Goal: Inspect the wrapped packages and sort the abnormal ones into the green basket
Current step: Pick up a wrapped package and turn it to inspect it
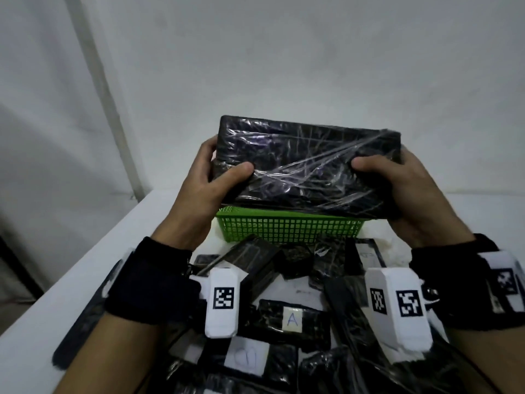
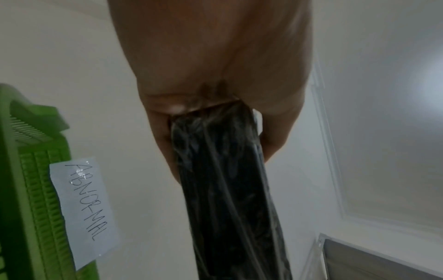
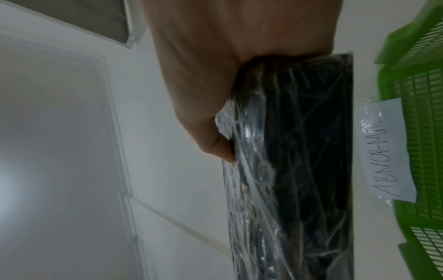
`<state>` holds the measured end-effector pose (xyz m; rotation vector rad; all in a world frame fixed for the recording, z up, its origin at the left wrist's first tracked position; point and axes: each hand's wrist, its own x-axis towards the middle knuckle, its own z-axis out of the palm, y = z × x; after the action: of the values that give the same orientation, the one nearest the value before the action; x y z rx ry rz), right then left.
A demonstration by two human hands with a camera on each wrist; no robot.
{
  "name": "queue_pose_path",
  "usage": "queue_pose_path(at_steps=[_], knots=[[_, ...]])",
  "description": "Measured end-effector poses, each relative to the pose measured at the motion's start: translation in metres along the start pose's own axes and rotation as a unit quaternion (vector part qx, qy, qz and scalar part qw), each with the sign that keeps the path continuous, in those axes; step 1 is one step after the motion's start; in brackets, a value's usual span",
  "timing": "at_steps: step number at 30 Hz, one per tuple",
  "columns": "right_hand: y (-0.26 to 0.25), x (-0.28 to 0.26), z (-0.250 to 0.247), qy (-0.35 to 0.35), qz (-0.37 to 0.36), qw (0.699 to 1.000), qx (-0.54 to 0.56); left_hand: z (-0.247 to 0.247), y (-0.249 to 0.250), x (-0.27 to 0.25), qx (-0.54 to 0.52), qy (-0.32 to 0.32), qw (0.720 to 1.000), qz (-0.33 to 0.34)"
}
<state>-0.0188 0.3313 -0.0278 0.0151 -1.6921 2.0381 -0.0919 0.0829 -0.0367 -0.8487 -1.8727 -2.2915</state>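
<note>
I hold a flat black package (image 1: pixel 304 166) wrapped in crinkled clear film up in front of me, above the green basket (image 1: pixel 287 227). My left hand (image 1: pixel 216 172) grips its left end, thumb on the near face. My right hand (image 1: pixel 389 177) grips the right end the same way. In the left wrist view the package (image 2: pixel 227 189) runs away from my palm (image 2: pixel 210 56). The right wrist view shows the package (image 3: pixel 294 161) edge-on under my hand (image 3: pixel 227 66). The basket (image 2: pixel 36 189) (image 3: pixel 422 132) carries a paper label (image 2: pixel 84 208) (image 3: pixel 386 151) reading ABNORMAL.
Several more black wrapped packages (image 1: pixel 287 322) lie piled on the white table (image 1: pixel 71 280) near me, some with white paper labels, one marked A (image 1: pixel 292 319). The table's left edge runs diagonally. A pale wall stands behind the basket.
</note>
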Motion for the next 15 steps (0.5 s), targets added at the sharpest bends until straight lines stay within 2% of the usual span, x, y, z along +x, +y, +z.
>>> queue_pose_path(at_steps=[3, 6, 8, 10, 12, 14, 15], knots=[[-0.006, -0.002, 0.001, 0.005, -0.052, 0.998, -0.021, 0.0, 0.002, 0.001, 0.016, 0.006, 1.0, 0.018], [-0.014, -0.009, 0.001, -0.011, -0.12, 0.991, -0.061, 0.001, 0.007, 0.001, 0.081, -0.022, 0.996, 0.002], [-0.019, -0.013, -0.003, -0.037, -0.165, 0.982, -0.086, -0.002, 0.01, -0.001, 0.137, -0.048, 0.989, -0.026], [-0.021, -0.015, -0.009, -0.061, -0.185, 0.976, -0.099, -0.004, 0.013, -0.004, 0.116, -0.069, 0.988, -0.072], [-0.019, -0.014, -0.015, -0.074, -0.191, 0.969, -0.14, 0.0, 0.016, -0.004, 0.064, -0.046, 0.993, -0.082], [-0.015, -0.01, -0.015, -0.075, -0.183, 0.963, -0.185, 0.006, 0.013, -0.001, 0.048, 0.009, 0.998, -0.041], [-0.014, -0.01, -0.013, -0.082, -0.163, 0.968, -0.174, 0.009, 0.013, -0.001, 0.048, 0.029, 0.998, -0.013]])
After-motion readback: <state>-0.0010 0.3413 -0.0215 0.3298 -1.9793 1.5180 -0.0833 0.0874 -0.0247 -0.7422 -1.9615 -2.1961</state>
